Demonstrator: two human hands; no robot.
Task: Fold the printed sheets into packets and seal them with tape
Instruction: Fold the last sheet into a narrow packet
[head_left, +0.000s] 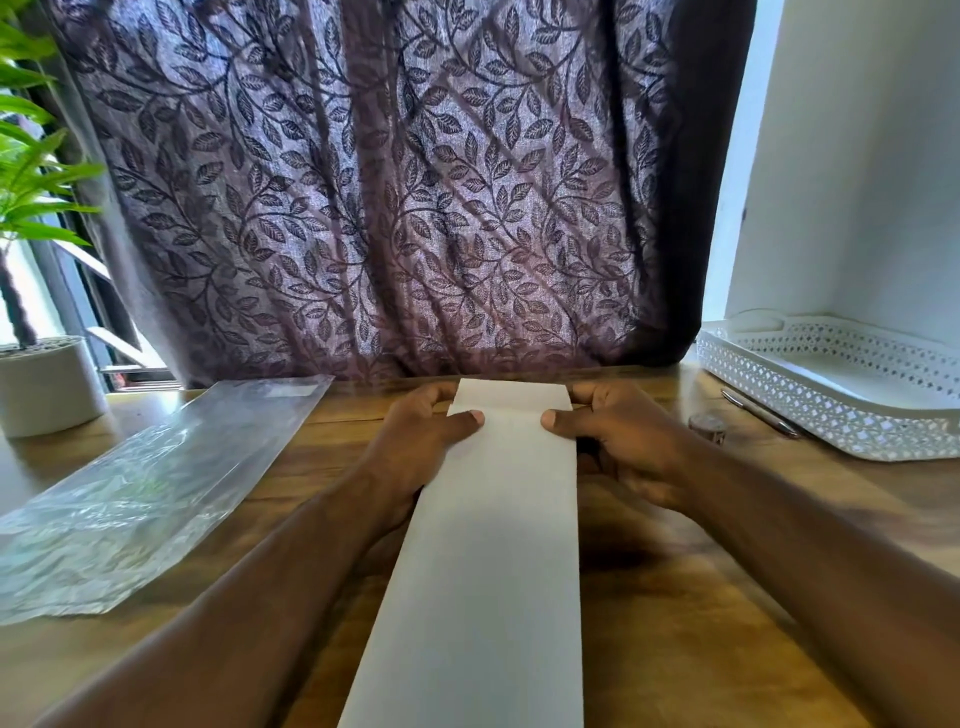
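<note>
One leaf-print curtain fills the back, w/ one wooden table below it. One long white sheet runs down the table's middle, from the bottom of the view to the far table edge by the curtain; the face shown is plain white. Its far end sits btw the two hands. A line crosses the sheet at thumb level, and a slightly narrower strip sticks out beyond it.

One clear plastic bag lies flat on the left, apart from the left forearm. One white lattice tray sits at the far right corner, and one potted plant at the far left. Bare wood shows on both sides of the sheet, more on the right, up to the tray.

The left hand grips the sheet's left edge near the far end, thumb on top, fingers curled beyond and under. The right hand mirrors it on the right edge, thumb on top, fingers curled. A shadow falls on the wood just right of the sheet.

One pen lies just in front of the tray. One small round brownish item sits beside the pen, near the right hand; too blurred to say what it is.
</note>
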